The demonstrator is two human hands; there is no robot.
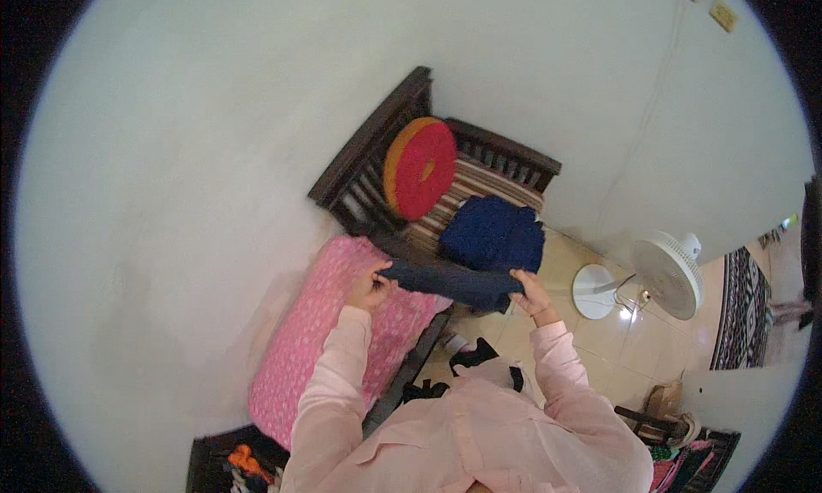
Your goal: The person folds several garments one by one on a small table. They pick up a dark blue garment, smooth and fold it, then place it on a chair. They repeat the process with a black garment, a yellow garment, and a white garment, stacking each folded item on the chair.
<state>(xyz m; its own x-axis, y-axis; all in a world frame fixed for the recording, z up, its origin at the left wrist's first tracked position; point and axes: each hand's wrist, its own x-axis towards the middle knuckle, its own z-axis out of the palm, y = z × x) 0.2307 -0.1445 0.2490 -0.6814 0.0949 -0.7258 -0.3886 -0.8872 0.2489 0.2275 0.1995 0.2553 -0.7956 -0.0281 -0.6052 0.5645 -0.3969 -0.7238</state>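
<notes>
A dark navy cloth [449,284], perhaps a garment, is stretched sideways between both hands in front of me. My left hand [371,287] pinches its left end, above a pink patterned mattress or cushion [302,345]. At the opposite end, my right hand [532,295] grips the cloth near its edge. Just beyond it, a heap of blue fabric [491,233] lies on a striped seat cushion [427,235]. The lower part of the held cloth hangs down, and its exact shape cannot be made out.
A dark wooden bench [369,152] stands against the wall, with a round red and orange cushion [424,168] leaning on its back. On the tiled floor [597,339] to the right is a white pedestal fan [664,274]. A patterned rug [742,313] lies farther right.
</notes>
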